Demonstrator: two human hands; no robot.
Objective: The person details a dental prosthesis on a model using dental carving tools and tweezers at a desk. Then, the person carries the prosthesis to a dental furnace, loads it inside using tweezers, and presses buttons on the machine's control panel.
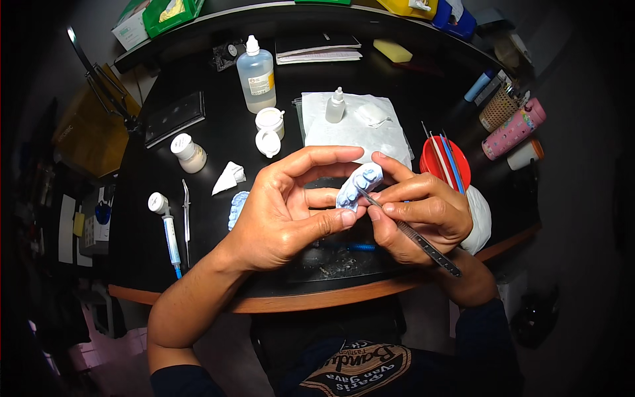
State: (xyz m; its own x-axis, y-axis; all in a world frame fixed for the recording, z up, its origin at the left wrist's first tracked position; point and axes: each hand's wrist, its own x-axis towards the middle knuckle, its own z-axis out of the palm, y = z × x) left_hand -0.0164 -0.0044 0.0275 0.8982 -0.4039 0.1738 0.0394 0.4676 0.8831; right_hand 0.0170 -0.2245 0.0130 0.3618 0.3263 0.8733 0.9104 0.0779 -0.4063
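My left hand [284, 212] grips a pale blue dental cast [357, 184] between thumb and fingers. My right hand [420, 215] holds a slim dark metal instrument [426, 248], its tip touching the teeth of the cast. A second pale blue cast [236, 208] lies on the black desk [165, 245], partly hidden behind my left hand. Beyond my hands, a white sheet [350, 126] bears a small dropper bottle [335, 107].
Around them are a large clear bottle [256, 76], lidded jars [188, 153], a syringe [170, 238], tweezers [186, 212], a red bowl [458, 165] with tools, a pink flask [512, 129], a notebook [174, 118] and a lamp arm [106, 89].
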